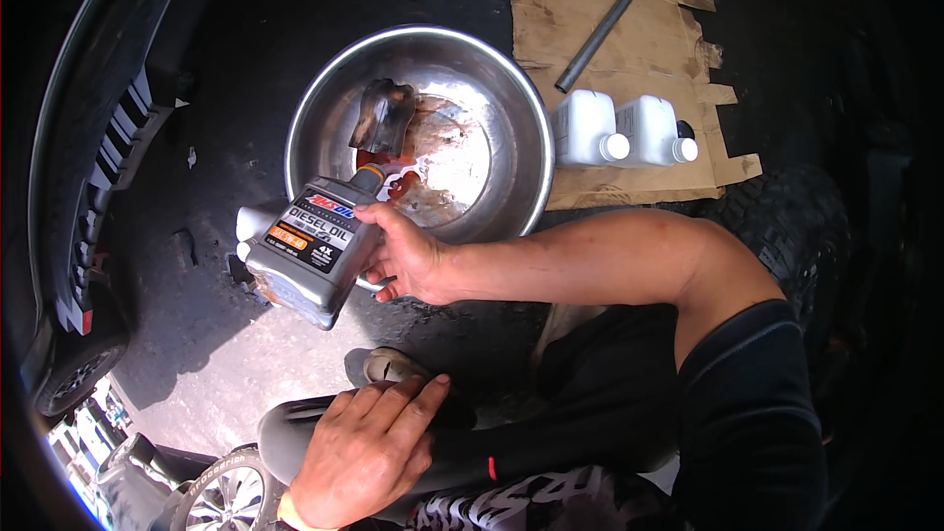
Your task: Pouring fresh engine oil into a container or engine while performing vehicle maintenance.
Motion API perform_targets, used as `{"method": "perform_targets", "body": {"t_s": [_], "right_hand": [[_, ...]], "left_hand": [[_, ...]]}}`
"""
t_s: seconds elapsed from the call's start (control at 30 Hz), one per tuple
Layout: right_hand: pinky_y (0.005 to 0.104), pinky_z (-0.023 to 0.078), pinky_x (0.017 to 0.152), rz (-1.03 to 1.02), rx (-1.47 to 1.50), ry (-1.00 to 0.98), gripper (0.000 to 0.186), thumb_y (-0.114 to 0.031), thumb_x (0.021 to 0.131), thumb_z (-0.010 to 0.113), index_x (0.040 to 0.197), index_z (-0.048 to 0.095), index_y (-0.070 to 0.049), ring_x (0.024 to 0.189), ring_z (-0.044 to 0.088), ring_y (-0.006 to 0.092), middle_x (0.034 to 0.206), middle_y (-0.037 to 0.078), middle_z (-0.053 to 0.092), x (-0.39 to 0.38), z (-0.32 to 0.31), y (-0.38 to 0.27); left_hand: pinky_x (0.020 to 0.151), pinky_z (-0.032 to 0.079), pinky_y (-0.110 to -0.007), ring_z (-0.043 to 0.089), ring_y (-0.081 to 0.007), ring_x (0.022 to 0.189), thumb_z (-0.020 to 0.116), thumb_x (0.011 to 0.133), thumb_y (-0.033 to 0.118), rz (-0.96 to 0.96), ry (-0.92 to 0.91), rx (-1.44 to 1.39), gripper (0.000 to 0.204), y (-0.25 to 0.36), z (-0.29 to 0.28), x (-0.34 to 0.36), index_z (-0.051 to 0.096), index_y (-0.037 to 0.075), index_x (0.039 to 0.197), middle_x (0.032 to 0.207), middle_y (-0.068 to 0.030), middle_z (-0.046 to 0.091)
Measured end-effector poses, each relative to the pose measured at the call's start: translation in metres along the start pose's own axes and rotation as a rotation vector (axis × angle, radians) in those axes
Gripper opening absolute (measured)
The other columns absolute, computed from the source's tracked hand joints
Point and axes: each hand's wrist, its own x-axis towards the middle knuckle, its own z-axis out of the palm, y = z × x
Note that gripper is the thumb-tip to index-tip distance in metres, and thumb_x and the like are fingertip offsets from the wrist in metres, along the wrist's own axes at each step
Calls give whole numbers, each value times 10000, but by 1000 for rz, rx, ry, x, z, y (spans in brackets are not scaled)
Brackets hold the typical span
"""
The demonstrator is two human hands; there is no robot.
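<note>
My right hand is closed around a grey oil bottle with a black label. The bottle is tilted, its neck reaching over the near left rim of a wide steel basin. Red-brown liquid lies in the basin near the bottle's mouth; I cannot tell whether any is flowing. A dark, glossy, curved piece sits inside the basin at the back left. My left hand rests flat on my knee, fingers stretched out and holding nothing.
Two white jugs stand on stained cardboard to the right, with a dark tube behind them. A white object is partly hidden behind the bottle. A shoe shows below the basin. Vehicle bodywork borders the left.
</note>
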Motion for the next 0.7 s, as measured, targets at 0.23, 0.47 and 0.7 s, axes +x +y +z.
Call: {"method": "perform_targets", "body": {"t_s": [0.23,0.47,0.7], "right_hand": [[318,432,651,12,-4,2,630,-689,852,467,1025,616,-102,761,462,118,886,21,560,2,-5,-3],[310,427,652,-2,6,-6,646,-702,850,477,1044,623,-103,760,466,123,896,31,576,0,-5,-3],[310,429,638,-14,-11,-22,641,-725,803,520,982,607,-116,742,471,117,828,21,540,0,-8,-3]], "left_hand": [[797,494,-395,615,-294,890,716,712,116,40,54,-8,640,-2,4,1,569,33,1329,1041,-112,644],[772,491,-391,606,-292,858,726,716,129,37,20,-5,652,0,2,1,563,35,1340,1013,-108,638],[769,490,-391,604,-286,851,729,705,121,48,37,4,662,1,4,0,562,34,1340,1002,-107,632]]}}
